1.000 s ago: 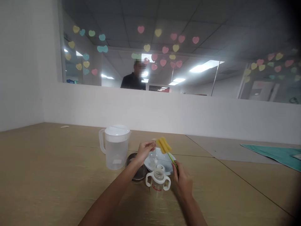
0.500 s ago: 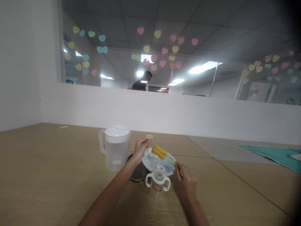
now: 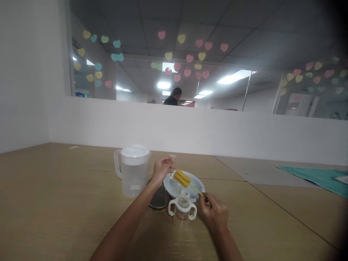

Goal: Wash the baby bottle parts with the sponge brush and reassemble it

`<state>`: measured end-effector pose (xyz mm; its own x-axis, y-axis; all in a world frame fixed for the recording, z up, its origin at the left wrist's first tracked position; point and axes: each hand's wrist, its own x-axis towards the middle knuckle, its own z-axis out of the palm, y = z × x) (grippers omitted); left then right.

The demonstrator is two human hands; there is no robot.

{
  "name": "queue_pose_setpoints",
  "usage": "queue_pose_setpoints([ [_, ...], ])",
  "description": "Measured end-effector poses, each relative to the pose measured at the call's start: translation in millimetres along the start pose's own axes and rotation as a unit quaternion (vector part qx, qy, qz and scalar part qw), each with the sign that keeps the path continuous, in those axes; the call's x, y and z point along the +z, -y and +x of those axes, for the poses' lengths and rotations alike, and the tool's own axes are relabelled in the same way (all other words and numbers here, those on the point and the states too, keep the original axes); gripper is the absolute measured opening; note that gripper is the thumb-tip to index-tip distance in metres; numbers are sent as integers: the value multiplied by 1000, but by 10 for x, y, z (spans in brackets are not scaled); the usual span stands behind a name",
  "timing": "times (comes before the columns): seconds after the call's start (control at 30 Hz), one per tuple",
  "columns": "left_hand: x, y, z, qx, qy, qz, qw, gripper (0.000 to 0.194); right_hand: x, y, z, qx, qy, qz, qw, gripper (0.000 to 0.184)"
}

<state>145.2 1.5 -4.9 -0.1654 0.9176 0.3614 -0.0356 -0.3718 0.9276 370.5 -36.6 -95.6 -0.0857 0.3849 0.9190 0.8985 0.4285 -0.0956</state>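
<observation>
My right hand (image 3: 217, 211) is closed on the thin green handle of a sponge bottle brush (image 3: 182, 178). The brush's yellow sponge head hangs over a white plate (image 3: 200, 180). Above the plate's left edge, my left hand (image 3: 163, 169) has its fingers pinched together. A small pale, translucent piece shows just below those fingertips; its kind is too small to tell. In front of the plate stands an open clear baby bottle (image 3: 181, 215) with two white handles and red lettering. A small white ring-like part (image 3: 185, 193) and a clear piece lie on the plate.
A lidded translucent pitcher (image 3: 134, 174) stands left of my left hand. A dark round tray or lid (image 3: 159, 199) lies partly under my left forearm. Farther right is a teal cloth (image 3: 315, 176). Behind the table, a person (image 3: 173, 97) shows through the window.
The sponge head has moved slightly down and left. My left hand has turned a little, and the pale round rim above its fingers looks flatter. The person behind the window has shifted right.
</observation>
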Motion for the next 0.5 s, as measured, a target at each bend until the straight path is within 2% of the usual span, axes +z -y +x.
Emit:
queue_pose_setpoints([
  [0.07, -88, -23, 17, 29, 1, 125, 992, 20, 3, -12, -3, 5, -9, -17, 1000, 35],
  [0.1, -132, -31, 20, 46, 6, 216, 975, 17, 9, -14, -7, 10, -13, -27, 999, 34],
  [0.2, -243, -21, 16, 64, 29, 473, 878, 17, 47, -25, -23, 25, -23, -61, 998, 34],
  [0.27, -294, 23, 14, 34, 42, 523, 850, 21, 80, -40, -34, 40, -32, -83, 995, 35],
  [0.4, -345, 182, 18, -30, 76, 573, 815, 23, 129, -73, -49, 72, -54, -113, 990, 37],
  [0.5, -366, 303, 8, -62, 113, 593, 795, 20, 133, -71, -50, 87, -41, -114, 989, 37],
])
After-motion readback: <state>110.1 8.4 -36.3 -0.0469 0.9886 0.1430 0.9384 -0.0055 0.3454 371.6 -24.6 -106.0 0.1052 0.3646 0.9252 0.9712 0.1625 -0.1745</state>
